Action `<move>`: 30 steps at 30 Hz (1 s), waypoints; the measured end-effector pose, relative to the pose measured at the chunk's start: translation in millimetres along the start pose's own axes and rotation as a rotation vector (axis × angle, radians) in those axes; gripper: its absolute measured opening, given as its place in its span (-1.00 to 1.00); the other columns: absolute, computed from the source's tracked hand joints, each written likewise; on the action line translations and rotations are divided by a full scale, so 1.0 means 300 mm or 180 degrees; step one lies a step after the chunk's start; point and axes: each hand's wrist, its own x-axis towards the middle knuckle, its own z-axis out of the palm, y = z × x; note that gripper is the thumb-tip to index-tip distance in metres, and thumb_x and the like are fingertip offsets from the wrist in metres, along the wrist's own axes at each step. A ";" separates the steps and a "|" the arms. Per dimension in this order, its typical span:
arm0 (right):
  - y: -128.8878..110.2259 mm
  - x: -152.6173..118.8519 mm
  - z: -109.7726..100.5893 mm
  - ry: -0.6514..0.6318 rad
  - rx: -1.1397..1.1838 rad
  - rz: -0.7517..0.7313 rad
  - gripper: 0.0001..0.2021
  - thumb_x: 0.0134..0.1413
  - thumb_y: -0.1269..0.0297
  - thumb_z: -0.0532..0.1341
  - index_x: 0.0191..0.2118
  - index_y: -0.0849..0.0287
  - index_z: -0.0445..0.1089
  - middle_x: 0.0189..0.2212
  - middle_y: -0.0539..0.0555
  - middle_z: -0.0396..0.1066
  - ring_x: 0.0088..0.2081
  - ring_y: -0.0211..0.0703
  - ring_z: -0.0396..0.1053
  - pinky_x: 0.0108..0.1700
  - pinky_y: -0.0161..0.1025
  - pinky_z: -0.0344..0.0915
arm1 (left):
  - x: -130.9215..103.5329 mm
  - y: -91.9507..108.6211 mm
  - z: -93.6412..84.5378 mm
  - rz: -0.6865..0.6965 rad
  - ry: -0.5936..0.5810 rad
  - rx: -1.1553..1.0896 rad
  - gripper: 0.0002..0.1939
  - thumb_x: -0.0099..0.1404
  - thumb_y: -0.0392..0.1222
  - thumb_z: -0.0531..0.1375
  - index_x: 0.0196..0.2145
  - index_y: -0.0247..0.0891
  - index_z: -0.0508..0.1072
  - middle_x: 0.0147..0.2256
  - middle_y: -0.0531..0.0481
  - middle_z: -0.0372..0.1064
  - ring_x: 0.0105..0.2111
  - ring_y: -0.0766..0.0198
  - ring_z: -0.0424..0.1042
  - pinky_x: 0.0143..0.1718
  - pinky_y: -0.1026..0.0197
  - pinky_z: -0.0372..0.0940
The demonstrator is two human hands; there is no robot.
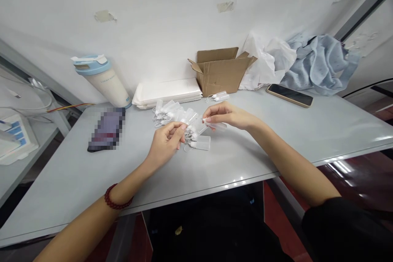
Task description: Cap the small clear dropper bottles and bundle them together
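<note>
Several small translucent plastic tubes with white caps and thin loops lie in a pile (172, 110) on the grey table (239, 159). My left hand (168, 139) is at the near left side of the pile, thumb and fingers pinched together; what they hold, if anything, is too small to tell. My right hand (225, 115) pinches one translucent tube (218, 125) by its white cap end, just right of the pile. One tube (201, 143) lies at the pile's near edge, between my hands. Another tube (219, 96) lies apart, in front of the cardboard box.
Along the wall stand a blue-lidded tumbler (106, 84), a stack of white sheets (168, 92), an open cardboard box (221, 73), a white plastic bag (267, 61) and blue cloth (325, 65). A phone (290, 95) lies at right, a blurred-out flat object (107, 129) at left.
</note>
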 end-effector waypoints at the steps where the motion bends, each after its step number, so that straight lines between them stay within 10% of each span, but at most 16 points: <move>1: -0.002 0.000 0.005 -0.0076 0.0025 0.0037 -0.86 0.06 0.27 0.25 -0.37 0.26 0.45 -0.51 -0.02 0.37 -0.48 -0.32 0.29 -0.40 -0.31 0.18 | 0.000 0.001 0.000 0.0003 -0.0014 -0.0018 -0.74 0.29 -0.04 0.15 -0.30 -0.32 0.47 -0.60 0.11 0.32 -0.69 0.43 0.22 -0.63 0.33 0.17; 30: 0.022 0.014 0.057 -0.0451 -0.0017 -0.0077 -0.84 0.12 0.26 0.20 -0.31 0.28 0.42 -0.55 -0.08 0.22 -0.51 -0.38 0.12 -0.46 -0.35 0.13 | -0.010 0.009 -0.002 0.0278 -0.0385 0.0172 -0.83 0.26 -0.14 0.20 -0.39 -0.28 0.49 -0.59 0.09 0.34 -0.66 0.41 0.25 -0.60 0.34 0.23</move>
